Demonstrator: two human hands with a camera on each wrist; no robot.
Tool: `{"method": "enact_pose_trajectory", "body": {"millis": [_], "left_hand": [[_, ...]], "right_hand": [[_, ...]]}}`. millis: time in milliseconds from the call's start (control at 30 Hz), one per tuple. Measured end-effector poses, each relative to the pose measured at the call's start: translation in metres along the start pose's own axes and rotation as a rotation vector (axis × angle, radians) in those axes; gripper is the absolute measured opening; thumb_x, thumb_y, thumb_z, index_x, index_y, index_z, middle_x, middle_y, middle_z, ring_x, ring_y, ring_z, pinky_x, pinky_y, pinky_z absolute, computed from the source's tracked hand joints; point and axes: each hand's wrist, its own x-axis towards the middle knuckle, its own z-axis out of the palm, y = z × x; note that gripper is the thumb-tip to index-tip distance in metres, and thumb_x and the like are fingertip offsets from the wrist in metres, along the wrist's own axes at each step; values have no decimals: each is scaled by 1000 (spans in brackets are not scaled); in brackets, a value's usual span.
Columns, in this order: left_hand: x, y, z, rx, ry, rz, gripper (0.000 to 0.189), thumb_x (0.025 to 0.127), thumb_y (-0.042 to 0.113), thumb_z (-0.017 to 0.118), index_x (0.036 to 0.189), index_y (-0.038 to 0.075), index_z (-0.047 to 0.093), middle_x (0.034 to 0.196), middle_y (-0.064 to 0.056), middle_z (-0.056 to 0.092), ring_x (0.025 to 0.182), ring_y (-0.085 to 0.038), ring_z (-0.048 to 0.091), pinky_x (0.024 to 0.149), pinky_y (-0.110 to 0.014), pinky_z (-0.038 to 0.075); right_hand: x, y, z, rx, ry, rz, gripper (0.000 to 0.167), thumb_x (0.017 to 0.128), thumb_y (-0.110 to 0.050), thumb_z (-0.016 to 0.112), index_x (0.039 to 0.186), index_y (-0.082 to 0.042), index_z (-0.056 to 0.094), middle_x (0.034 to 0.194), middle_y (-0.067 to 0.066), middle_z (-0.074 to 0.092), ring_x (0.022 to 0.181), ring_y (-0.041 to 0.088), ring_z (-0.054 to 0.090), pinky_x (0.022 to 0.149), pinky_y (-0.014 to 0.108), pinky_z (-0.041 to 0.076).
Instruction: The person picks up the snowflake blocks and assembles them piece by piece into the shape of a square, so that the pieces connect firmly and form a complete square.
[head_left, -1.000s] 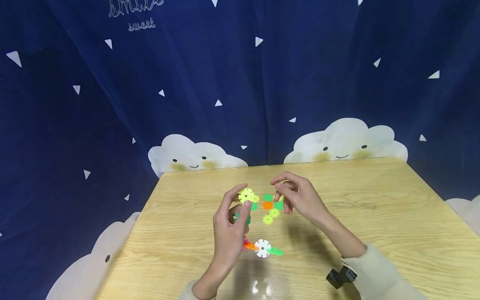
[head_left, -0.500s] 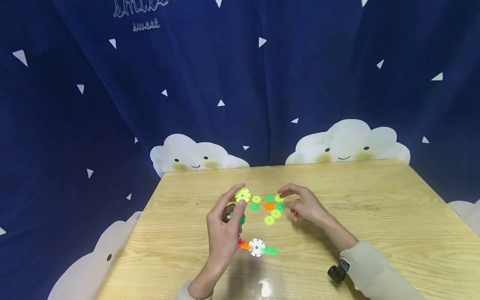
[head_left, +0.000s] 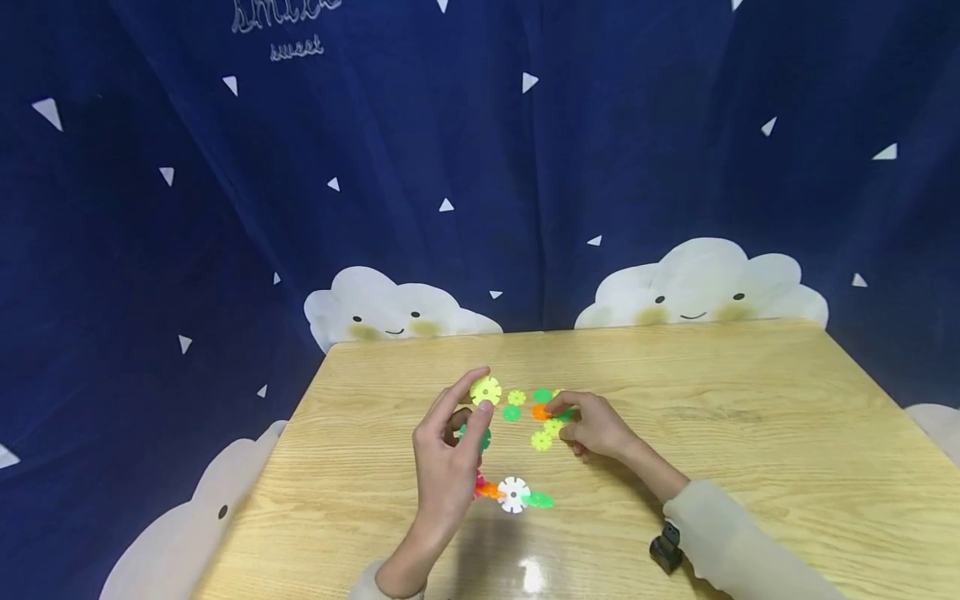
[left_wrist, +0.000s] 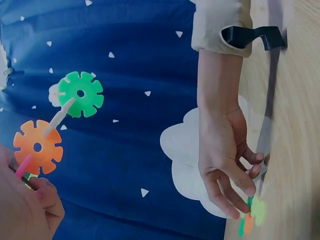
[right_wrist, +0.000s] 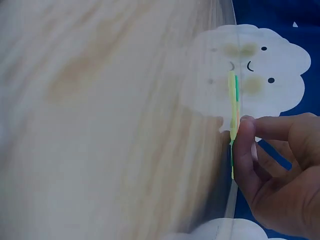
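Observation:
My left hand (head_left: 447, 454) holds a chain of interlocking notched plastic discs, with a yellow disc (head_left: 486, 391) between thumb and index finger. Below it are a dark green disc (head_left: 483, 438), pink and orange discs (head_left: 490, 490), a white disc (head_left: 513, 495) and a green disc (head_left: 538, 500); fingers hide part of the chain. My right hand (head_left: 597, 427) is low over loose discs on the table, its index fingertip at an orange disc (head_left: 539, 412) and thumb near a yellow disc (head_left: 552, 427). In the left wrist view, a gap shows between its thumb and index finger.
More loose discs lie around there: green ones (head_left: 512, 413) and yellow ones (head_left: 516, 398). The wooden table (head_left: 720, 417) ends at a dark blue curtain (head_left: 420, 150) with clouds. A small black device (head_left: 666, 548) is strapped at my right sleeve.
My right hand has come down and to the left, from above the loose discs to the orange one. The left hand shifted slightly left with its chain, then stayed nearly still.

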Motion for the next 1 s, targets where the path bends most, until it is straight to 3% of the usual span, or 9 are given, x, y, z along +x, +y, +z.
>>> {"method": "enact_pose_trajectory", "body": {"millis": [400, 600, 800, 900, 1000], "left_hand": [[-1, -1, 4, 3, -4, -2, 32, 100, 17, 69, 131, 27, 70, 98, -6, 59, 51, -11, 46, 38, -26, 31], [0, -1, 5, -2, -3, 3, 32, 100, 17, 69, 131, 26, 71, 91, -5, 56, 51, -11, 45, 37, -25, 28], [0, 0, 5, -4, -3, 9, 33, 100, 16, 69, 132, 26, 71, 93, -5, 56, 51, -11, 46, 37, -25, 29], [-1, 1, 6, -6, -3, 10, 33, 100, 16, 69, 131, 26, 70, 93, -5, 56, 52, -11, 46, 37, -25, 29], [-1, 1, 6, -9, -4, 8, 33, 100, 16, 69, 131, 26, 70, 91, -6, 55, 51, -11, 45, 37, -26, 29]], "right_hand": [[2, 1, 5, -58, -7, -59, 41, 84, 18, 63, 119, -2, 70, 114, 18, 67, 45, 14, 53, 40, 25, 46], [3, 0, 3, -95, -3, -60, 40, 81, 20, 64, 113, -2, 70, 112, 19, 65, 44, 13, 53, 40, 24, 44], [3, -2, 2, -147, -49, -48, 40, 79, 22, 62, 112, 0, 67, 111, 21, 62, 44, 12, 50, 40, 23, 42], [1, -3, 1, -217, -60, -53, 42, 78, 23, 64, 113, 0, 67, 113, 18, 63, 61, 15, 58, 49, 25, 48], [0, -5, 2, -316, -46, -76, 42, 76, 20, 69, 113, -1, 68, 112, 13, 65, 89, 23, 61, 72, 34, 54]]}}
